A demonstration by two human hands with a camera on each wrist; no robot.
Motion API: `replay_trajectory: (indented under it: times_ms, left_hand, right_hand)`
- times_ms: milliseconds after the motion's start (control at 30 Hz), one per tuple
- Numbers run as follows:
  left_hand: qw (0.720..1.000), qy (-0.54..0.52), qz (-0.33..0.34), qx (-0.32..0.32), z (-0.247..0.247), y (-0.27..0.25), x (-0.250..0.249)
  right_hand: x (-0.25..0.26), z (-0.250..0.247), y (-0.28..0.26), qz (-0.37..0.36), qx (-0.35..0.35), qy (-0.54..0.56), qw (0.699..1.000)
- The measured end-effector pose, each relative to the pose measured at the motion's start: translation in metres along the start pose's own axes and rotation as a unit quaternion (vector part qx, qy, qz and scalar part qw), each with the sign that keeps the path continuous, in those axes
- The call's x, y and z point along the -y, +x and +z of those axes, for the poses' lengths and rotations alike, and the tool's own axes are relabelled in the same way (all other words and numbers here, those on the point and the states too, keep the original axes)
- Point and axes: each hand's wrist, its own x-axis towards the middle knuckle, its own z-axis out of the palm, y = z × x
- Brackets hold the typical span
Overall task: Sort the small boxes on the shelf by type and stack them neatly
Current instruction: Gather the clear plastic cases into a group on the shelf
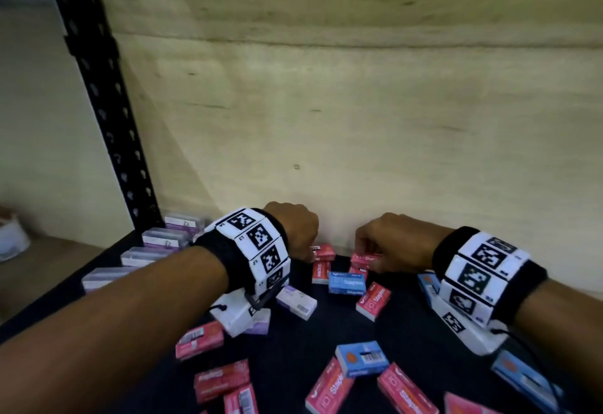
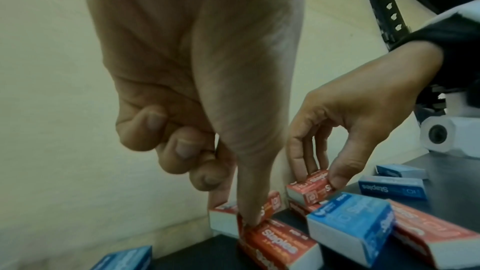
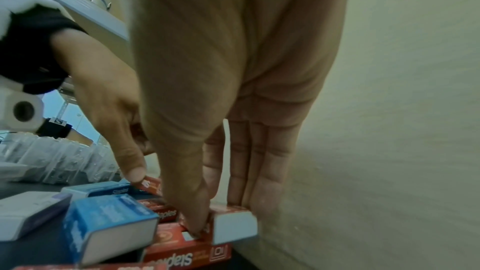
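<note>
Small red staples boxes [image 1: 373, 301], blue ones [image 1: 346, 282] and pale purple ones [image 1: 296, 302] lie scattered on the black shelf [image 1: 300, 345]. At the back wall, my left hand [image 2: 241, 208] pinches one red box [image 2: 272, 201] between thumb and forefinger, with the other fingers curled. My right hand [image 3: 215, 210] pinches another red box [image 3: 231, 216] between thumb and straight fingers. That box lies on top of a second red box [image 3: 187, 254]. The two hands are a short gap apart. In the head view the fingertips are hidden behind the knuckles.
A row of clear-and-purple boxes [image 1: 164, 237] lines the shelf's left edge beside the black perforated upright [image 1: 107, 103]. The plywood back wall [image 1: 359, 120] stands right behind the hands. Several red and blue boxes lie loose near the front edge [image 1: 360, 358].
</note>
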Motion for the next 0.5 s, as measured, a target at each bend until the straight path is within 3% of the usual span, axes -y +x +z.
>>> replay_trajectory:
  times_ms: [233,500]
  left_hand:
    - [1.000,-0.010,0.001,0.025,0.000,0.004,-0.004]
    - [0.998,-0.052,0.001,0.027,-0.012,-0.051,0.024]
  right_hand:
    - [-0.003,0.002,0.000,-0.002,0.005,0.006,1.000]
    - [0.022,-0.017,-0.012,-0.052,-0.032,0.020,0.998]
